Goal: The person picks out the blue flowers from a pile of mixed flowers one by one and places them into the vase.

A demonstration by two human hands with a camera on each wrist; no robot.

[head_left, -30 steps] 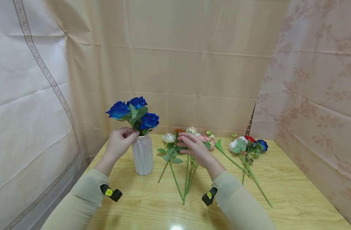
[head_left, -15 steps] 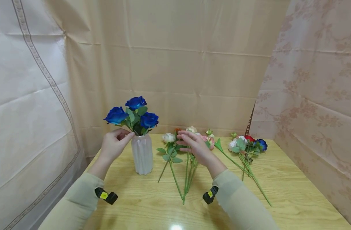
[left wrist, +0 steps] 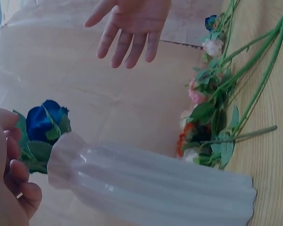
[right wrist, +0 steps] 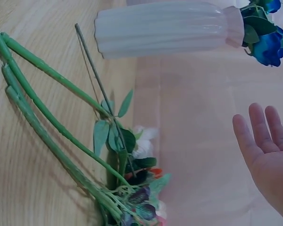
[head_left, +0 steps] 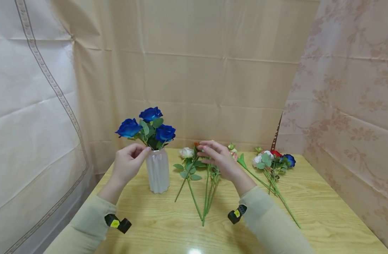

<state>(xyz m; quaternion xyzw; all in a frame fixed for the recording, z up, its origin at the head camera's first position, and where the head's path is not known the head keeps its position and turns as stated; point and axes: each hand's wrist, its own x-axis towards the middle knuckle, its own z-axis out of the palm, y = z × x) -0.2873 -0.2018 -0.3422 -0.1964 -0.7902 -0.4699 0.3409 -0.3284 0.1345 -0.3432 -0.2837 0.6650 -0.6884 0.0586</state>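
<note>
A white ribbed vase stands upright at the left of the wooden table. Three blue roses with green leaves rise from its mouth. My left hand is at the left side of the rim, thumb and index finger pinching at the base of the leftmost rose; the exact pinch point is hidden in the left wrist view, where the curled fingers show beside the leaves. My right hand hovers right of the vase, holding nothing, fingers spread and relaxed, palm facing the vase in the left wrist view.
Below the right hand lies a group of flowers, including a white rose, their green stems pointing toward the near edge. Farther right rests another bunch with white, red and blue blooms. Curtains hang behind and at both sides.
My left hand has shifted left, and the leftmost blue rose has tilted left and down, away from the other two. The right hand has drifted slightly to the right.
</note>
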